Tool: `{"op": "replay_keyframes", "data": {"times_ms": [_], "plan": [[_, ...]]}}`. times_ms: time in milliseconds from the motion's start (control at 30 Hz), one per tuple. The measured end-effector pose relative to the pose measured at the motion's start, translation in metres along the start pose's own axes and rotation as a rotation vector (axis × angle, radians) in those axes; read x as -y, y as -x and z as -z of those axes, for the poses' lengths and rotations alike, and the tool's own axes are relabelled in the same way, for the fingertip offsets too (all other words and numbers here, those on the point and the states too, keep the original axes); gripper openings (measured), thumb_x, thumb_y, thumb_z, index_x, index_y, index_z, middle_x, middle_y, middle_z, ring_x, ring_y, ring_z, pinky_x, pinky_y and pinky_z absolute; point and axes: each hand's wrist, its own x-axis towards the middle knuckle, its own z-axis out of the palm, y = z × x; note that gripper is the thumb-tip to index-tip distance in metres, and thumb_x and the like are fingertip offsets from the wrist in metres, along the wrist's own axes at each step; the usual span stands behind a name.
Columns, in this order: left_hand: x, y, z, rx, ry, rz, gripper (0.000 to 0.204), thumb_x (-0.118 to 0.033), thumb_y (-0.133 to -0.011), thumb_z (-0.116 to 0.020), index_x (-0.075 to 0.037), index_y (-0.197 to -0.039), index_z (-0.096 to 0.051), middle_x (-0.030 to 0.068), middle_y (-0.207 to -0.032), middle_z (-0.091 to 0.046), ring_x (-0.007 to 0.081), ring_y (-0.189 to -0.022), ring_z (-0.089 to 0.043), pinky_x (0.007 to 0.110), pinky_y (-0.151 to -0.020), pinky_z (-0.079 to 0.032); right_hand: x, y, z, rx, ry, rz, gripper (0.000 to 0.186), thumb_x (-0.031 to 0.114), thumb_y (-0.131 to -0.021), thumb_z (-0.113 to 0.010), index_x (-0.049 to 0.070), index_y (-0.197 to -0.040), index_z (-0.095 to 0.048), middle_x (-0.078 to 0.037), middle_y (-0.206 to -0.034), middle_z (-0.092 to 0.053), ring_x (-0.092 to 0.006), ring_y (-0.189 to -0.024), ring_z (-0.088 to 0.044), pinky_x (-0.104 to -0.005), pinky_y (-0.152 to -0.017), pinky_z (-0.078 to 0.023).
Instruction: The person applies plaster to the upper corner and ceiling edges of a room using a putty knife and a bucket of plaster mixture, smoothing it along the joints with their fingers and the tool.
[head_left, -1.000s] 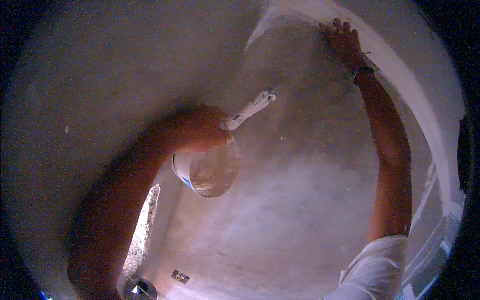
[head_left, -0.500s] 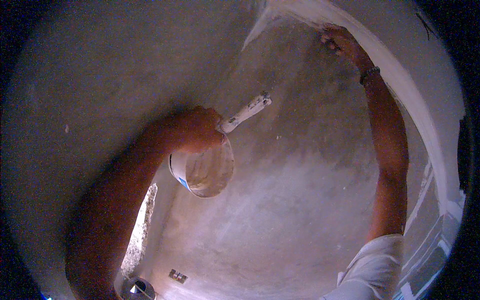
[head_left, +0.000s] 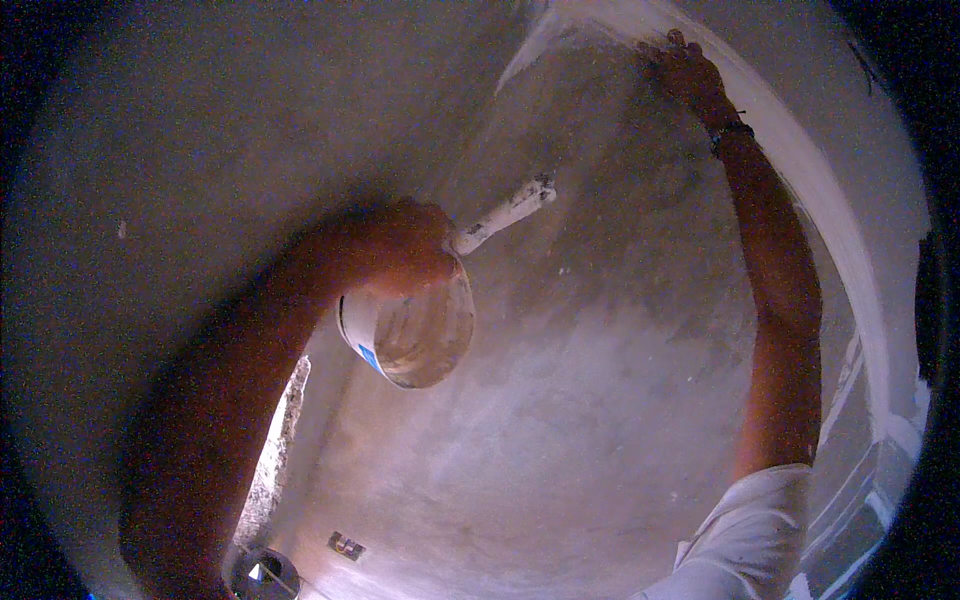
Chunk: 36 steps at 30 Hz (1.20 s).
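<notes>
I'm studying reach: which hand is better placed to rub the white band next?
Likely the right hand, up at the white band; the left hand is farther away, holding a tub.

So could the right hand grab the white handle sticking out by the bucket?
Probably yes, if lowered: the right hand is up by the white band, and nothing seems to stand between it and the white handle, whose end looks free.
</notes>
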Motion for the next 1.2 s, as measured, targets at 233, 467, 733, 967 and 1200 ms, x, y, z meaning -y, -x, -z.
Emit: {"op": "replay_keyframes", "data": {"times_ms": [233, 467, 733, 967, 1200], "plan": [[-0.006, 0.011, -0.002, -0.124, -0.050, -0.063, 0.033, -0.029, -0.079, -0.059, -0.001, -0.094, -0.066, 0.0206, -0.086, -0.066, 0.0350, -0.076, -0.065, 0.046, -0.070, -0.052, 0.002, 0.042, 0.023, -0.006, 0.123, -0.031, 0.044, 0.024, -0.093, -0.042, 0.031, -0.136, -0.039, -0.010, -0.145, -0.032, -0.0370, -0.132, -0.029, -0.0626, -0.096, -0.034], [-0.001, 0.003, 0.001, -0.004, -0.041, -0.016, 0.032, -0.028, -0.079, -0.057, 0.000, -0.092, -0.066, 0.0219, -0.086, -0.066, 0.0340, -0.077, -0.066, 0.046, -0.070, -0.052, 0.016, 0.029, 0.042, 0.283, 0.216, -0.165, 0.045, 0.024, -0.092, -0.044, 0.026, -0.136, -0.039, -0.008, -0.151, -0.019, -0.0373, -0.136, -0.020, -0.0669, -0.098, -0.026], [0.001, -0.003, -0.002, -0.022, -0.017, 0.004, 0.032, -0.028, -0.078, -0.057, -0.001, -0.093, -0.066, 0.0216, -0.088, -0.066, 0.0345, -0.076, -0.066, 0.046, -0.069, -0.052, 0.092, -0.063, 0.027, -0.318, -0.042, -0.241, 0.038, 0.027, -0.090, -0.046, 0.015, -0.125, -0.050, -0.018, -0.141, -0.035, -0.0432, -0.132, -0.025, -0.0677, -0.102, -0.018], [0.004, -0.005, -0.003, -0.015, -0.042, -0.019, 0.030, -0.027, -0.080, -0.057, -0.002, -0.094, -0.066, 0.0204, -0.086, -0.066, 0.0345, -0.073, -0.065, 0.046, -0.068, -0.053, 0.076, -0.051, 0.015, -0.124, -0.271, -0.274, 0.042, 0.039, -0.094, -0.035, 0.013, -0.118, -0.059, -0.016, -0.144, -0.032, -0.0425, -0.136, -0.013, -0.0654, -0.106, 0.000], [0.005, -0.004, -0.003, 0.009, 0.067, 0.005, 0.031, -0.029, -0.080, -0.060, -0.002, -0.095, -0.065, 0.0205, -0.085, -0.065, 0.0351, -0.073, -0.065, 0.045, -0.066, -0.052, 0.017, 0.027, 0.045, 0.062, -0.098, -0.219, 0.039, 0.030, -0.092, -0.042, 0.017, -0.129, -0.048, -0.014, -0.144, -0.031, -0.0407, -0.134, -0.023, -0.0622, -0.105, -0.016]]}}
